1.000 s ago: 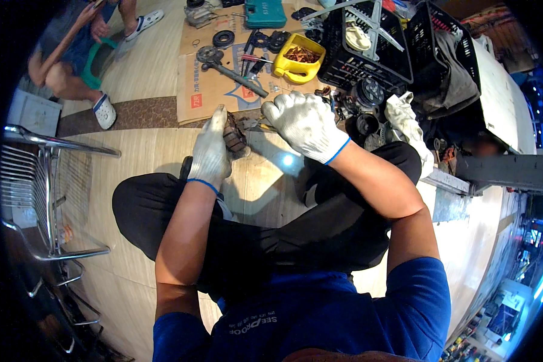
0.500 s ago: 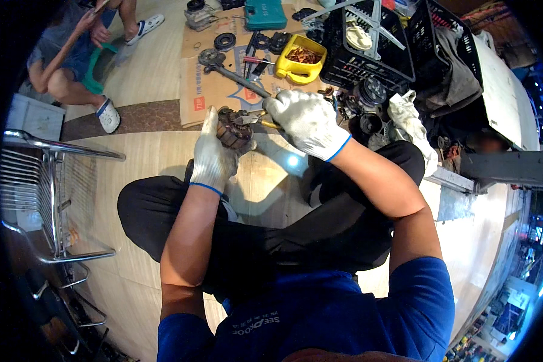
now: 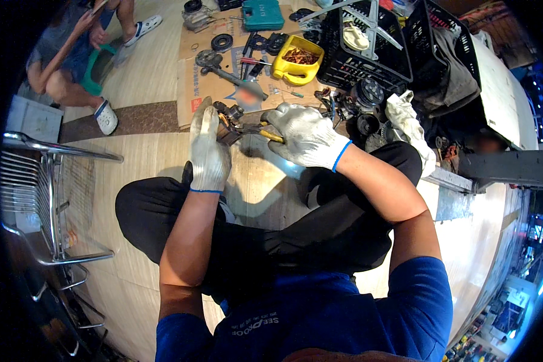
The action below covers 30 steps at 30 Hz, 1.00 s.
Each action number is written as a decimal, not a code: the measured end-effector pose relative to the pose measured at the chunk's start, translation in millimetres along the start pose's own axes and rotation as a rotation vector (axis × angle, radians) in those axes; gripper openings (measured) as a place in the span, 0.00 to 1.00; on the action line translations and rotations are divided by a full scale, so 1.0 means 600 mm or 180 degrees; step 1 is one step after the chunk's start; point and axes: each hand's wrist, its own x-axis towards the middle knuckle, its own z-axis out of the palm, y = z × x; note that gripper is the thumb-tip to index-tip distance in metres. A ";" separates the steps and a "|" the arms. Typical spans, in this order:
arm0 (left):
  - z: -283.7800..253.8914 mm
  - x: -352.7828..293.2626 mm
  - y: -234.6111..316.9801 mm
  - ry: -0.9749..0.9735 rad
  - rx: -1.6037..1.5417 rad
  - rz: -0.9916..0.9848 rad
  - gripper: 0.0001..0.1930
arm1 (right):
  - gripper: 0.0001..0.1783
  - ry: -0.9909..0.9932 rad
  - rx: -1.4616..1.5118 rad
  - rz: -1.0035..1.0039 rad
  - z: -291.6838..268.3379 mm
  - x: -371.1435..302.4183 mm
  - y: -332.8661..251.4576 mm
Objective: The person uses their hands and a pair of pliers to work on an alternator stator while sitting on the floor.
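Note:
My left hand [image 3: 210, 155], in a white knitted glove, is closed around a round motor part with dark copper-coloured windings [image 3: 228, 128]. The fingers point away from me along its left side, and the glove hides some of the part. In my right hand [image 3: 306, 136], also gloved, is a pair of pliers with yellow handles [image 3: 272, 136]. Their jaws point left and reach the part's right side; whether they pinch a winding I cannot tell. Beyond the hands, a long-handled hammer [image 3: 229, 75] lies on a cardboard sheet [image 3: 194, 90].
A yellow cut-open jug [image 3: 295, 73] holds copper scraps. Behind it are a teal case [image 3: 263, 14] and a black crate [image 3: 338, 71]. Dark motor parts [image 3: 368, 93] and a white cloth [image 3: 409, 123] lie to the right. A metal chair [image 3: 57, 199] stands left; another person [image 3: 66, 78] sits far left.
My right hand and the pliers have come slightly closer to me. The wound part has turned in my left hand and shows a different side.

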 end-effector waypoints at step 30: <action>-0.022 0.018 0.014 0.0355 -0.0948 -0.0268 0.35 | 0.11 0.1417 -0.1238 -0.0889 0.035 0.002 -0.020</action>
